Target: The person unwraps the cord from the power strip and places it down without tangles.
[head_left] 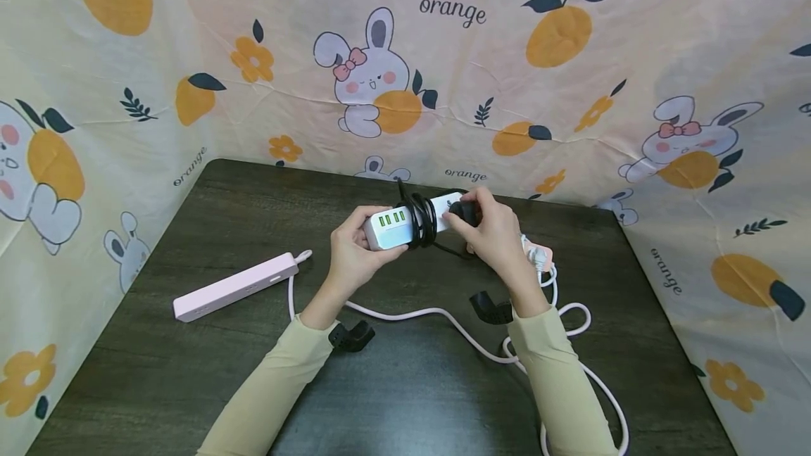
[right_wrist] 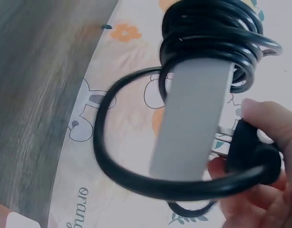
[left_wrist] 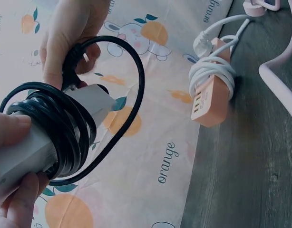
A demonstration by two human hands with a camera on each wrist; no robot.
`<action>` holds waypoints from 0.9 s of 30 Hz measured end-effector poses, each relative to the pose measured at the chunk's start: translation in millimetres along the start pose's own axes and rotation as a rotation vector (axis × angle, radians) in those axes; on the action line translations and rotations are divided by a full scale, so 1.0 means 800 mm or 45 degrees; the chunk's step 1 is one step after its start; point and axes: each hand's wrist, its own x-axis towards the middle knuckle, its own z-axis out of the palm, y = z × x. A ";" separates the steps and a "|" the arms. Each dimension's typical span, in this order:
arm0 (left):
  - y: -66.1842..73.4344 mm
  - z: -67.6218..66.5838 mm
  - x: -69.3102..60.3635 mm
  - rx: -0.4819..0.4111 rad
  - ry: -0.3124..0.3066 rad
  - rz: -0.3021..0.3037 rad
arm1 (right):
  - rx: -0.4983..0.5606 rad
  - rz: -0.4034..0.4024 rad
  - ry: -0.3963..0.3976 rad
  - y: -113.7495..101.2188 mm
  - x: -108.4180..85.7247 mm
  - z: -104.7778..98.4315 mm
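A: Start at your left hand: what does it have?

B: You grip the left end of a white, box-shaped power strip, thumb on one side and fingers curled round the other. It is raised above the table, with four green USB ports showing at that end.

A: And your right hand?

B: Your thumb and fingers are clamped on a chunky black plug by the right end of the white strip. Its metal prongs point toward the strip; you can't tell from these views whether they touch it.

A: You also have a glossy black cable wound in several turns around the strip's middle, with a loose loop running out to the plug.

B: To the right of the white strip and nearer you lies a peach-coloured, box-shaped power strip, wrapped in a white cable with a white plug at its side.

A: To the white strip's left, you have a long, pale pink power strip. A pale pink cable curves across on your side of the white strip.

B: Below it all spreads your dark, wood-grained table; beyond the white strip hangs a cream cloth printed with rabbits and oranges.
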 end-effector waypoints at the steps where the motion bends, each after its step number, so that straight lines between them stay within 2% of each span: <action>1: -0.005 0.000 0.000 -0.011 -0.001 -0.002 | 0.023 0.005 0.038 0.000 -0.001 0.000; 5: -0.022 -0.002 0.000 -0.029 0.018 -0.025 | 0.224 0.058 0.155 -0.001 -0.004 -0.005; 8: -0.024 -0.005 0.000 -0.050 0.057 -0.073 | 0.344 0.077 0.140 0.000 -0.009 -0.012; 11: -0.024 -0.010 0.001 -0.102 0.096 -0.142 | 0.376 0.091 0.011 -0.001 -0.020 -0.018; 13: -0.022 -0.013 0.004 -0.155 0.123 -0.189 | 0.387 0.142 -0.082 0.001 -0.029 -0.018; 15: -0.020 -0.016 0.007 -0.214 0.151 -0.231 | 0.446 0.234 -0.167 0.006 -0.036 -0.014; 19: -0.013 -0.022 0.010 -0.313 0.167 -0.283 | 0.619 0.520 -0.247 0.029 -0.041 0.002; 21: -0.011 -0.025 0.011 -0.334 0.151 -0.292 | 0.690 0.636 -0.215 0.044 -0.037 0.012; 23: -0.010 -0.028 0.010 -0.351 0.122 -0.309 | 0.734 0.699 -0.143 0.059 -0.032 0.018; 25: -0.009 -0.031 0.009 -0.363 0.092 -0.334 | 0.782 0.691 -0.015 0.070 -0.025 0.021; 27: -0.009 -0.034 0.007 -0.364 0.058 -0.357 | 0.838 0.642 0.128 0.076 -0.018 0.019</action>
